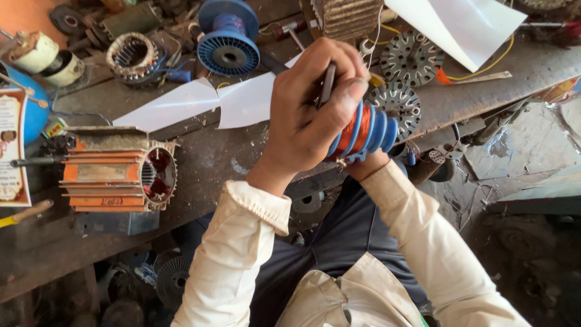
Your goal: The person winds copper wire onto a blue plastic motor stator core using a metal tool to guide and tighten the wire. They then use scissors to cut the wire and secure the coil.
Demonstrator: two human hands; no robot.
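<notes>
Two hands (315, 103) grip copper-wound blue former (366, 130).

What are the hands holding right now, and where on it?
The left hand grips a slim dark tool by its shaft. The right hand, mostly hidden, supports the blue ribbed former wound with copper wire from underneath.

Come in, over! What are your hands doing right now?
Left hand grips a thin metal tool against the blue winding former. Right hand hidden behind the former, seemingly holding it. Copper wire wound in its grooves. Nothing blocking.
</notes>
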